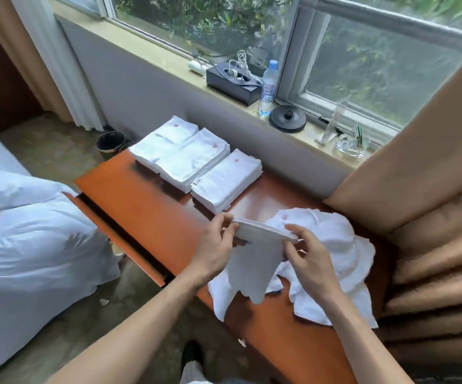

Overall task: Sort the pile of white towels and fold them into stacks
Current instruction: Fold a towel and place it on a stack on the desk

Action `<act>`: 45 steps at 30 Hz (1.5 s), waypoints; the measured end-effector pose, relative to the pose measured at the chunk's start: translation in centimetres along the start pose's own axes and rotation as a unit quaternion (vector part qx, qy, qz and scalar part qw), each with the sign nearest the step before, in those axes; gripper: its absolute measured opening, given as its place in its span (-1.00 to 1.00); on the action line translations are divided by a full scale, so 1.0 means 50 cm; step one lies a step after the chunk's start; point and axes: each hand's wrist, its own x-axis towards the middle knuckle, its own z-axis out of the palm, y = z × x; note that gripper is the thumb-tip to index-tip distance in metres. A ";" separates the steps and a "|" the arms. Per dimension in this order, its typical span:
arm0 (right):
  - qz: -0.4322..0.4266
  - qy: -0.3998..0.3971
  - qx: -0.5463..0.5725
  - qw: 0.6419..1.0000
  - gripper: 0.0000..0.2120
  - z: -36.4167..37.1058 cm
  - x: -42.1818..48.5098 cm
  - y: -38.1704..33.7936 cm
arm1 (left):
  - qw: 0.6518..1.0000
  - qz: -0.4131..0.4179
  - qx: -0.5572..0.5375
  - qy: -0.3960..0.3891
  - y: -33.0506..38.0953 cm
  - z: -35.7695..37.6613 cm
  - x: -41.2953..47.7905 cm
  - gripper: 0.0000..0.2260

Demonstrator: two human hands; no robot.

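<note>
A small white towel hangs doubled over between my hands above the orange-brown table. My left hand pinches its top left corner. My right hand pinches the top right corner. Behind and to the right lies a loose pile of white towels, one showing a red emblem. Three stacks of folded white towels stand side by side at the table's far end: left stack, middle stack and right stack.
A bed with white bedding lies to the left. A tan curtain hangs at the right against the table. The windowsill holds a black box, a water bottle and a kettle base. A dark bin stands on the floor.
</note>
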 end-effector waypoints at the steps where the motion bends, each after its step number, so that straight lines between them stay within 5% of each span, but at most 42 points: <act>1: 0.006 -0.002 -0.004 1.000 -0.69 0.026 0.009 -0.018 | 1.000 -0.006 -0.003 -0.016 -0.003 -0.033 0.016 -0.94; 6: -0.022 0.017 -0.007 1.000 -0.78 0.105 0.043 -0.090 | 0.998 0.003 -0.001 -0.065 -0.005 -0.151 0.069 -0.93; 15: -0.108 -0.023 -0.074 0.991 -0.78 0.154 0.129 -0.118 | 0.998 0.026 0.049 0.031 0.030 -0.230 0.119 -0.88; 24: -0.035 -0.087 0.046 0.994 -0.87 0.317 0.206 -0.193 | 0.997 -0.013 0.054 0.052 0.024 -0.388 0.170 -0.90; 35: 0.027 -0.053 0.097 0.994 -0.88 0.635 0.330 -0.341 | 0.999 -0.018 0.002 -0.036 -0.063 -0.723 0.380 -0.93; 45: 0.035 -0.024 0.085 0.995 -0.86 0.740 0.444 -0.429 | 1.000 -0.017 -0.005 -0.011 -0.041 -0.838 0.553 -0.94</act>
